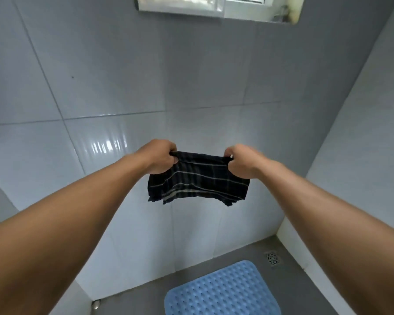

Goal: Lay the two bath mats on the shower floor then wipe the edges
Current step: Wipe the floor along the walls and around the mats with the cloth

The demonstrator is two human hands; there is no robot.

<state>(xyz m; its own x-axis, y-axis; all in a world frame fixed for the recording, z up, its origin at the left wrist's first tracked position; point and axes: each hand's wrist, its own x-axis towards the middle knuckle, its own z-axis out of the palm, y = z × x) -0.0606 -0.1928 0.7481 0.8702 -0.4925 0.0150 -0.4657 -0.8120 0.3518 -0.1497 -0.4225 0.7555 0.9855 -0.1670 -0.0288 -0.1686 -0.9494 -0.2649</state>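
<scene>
Head view shows us both arms stretched forward in front of a tiled wall [100,87]. Our left hand [158,156] is curled around the upper left corner of a dark checked cloth [198,178], fingers bunched into the fabric. Our right hand [242,161] grips the upper right corner in the same way. Between the two hands the cloth's top edge runs nearly straight, and the rest hangs below them with a loose, wavy lower hem.

Well below the hands, on the grey shower floor [132,303], a blue bath mat [223,289] with a bumpy surface lies flat. It sits more under the right hand than the left and is cut off by the lower edge of the frame. A drain [272,258] is set in the floor just beyond the mat's far right corner, below the right hand. High above the hands, a window [214,5] is set in the wall.
</scene>
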